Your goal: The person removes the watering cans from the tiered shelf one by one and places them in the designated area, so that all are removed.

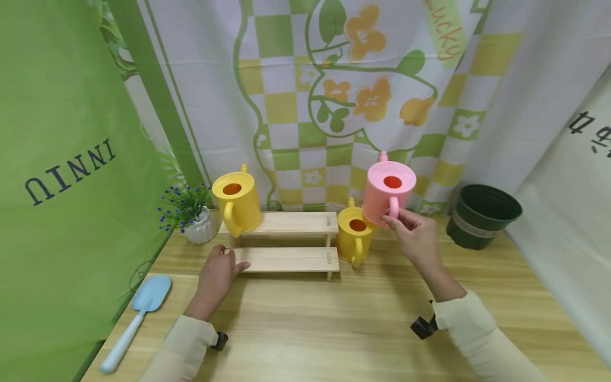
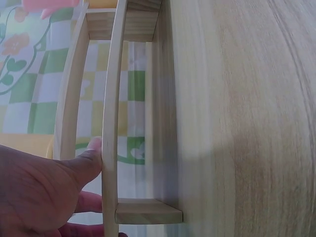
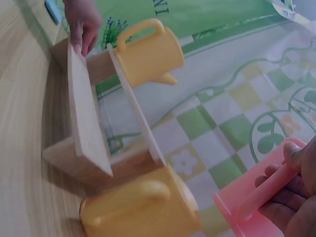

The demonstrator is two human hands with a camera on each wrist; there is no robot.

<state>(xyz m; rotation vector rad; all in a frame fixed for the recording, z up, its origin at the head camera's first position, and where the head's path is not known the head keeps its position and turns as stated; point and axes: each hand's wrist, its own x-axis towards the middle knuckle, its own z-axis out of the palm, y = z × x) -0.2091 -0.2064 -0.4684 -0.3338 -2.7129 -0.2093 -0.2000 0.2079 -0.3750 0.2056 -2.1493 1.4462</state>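
My right hand (image 1: pixel 420 239) grips the handle of a pink watering can (image 1: pixel 377 199), fingers curled round it in the right wrist view. The can is raised beside a two-step wooden stand (image 1: pixel 286 260) and overlaps a yellow watering can (image 1: pixel 345 246) in the head view. That yellow can stands at the stand's right end. My left hand (image 1: pixel 217 278) holds the left end of the lower step, thumb on one face of the board (image 2: pixel 110 118) and fingers round its end. Another yellow watering can (image 1: pixel 248 204) sits on the left of the upper step, handle toward me.
A white pot of blue-flowered greenery (image 1: pixel 202 228) stands left of the stand. A blue trowel (image 1: pixel 151 294) lies at the table's left edge. At the back right is a dark green plant pot (image 1: pixel 470 233). Patterned curtain (image 1: pixel 281 109) hangs behind the wooden table (image 1: pixel 305 329).
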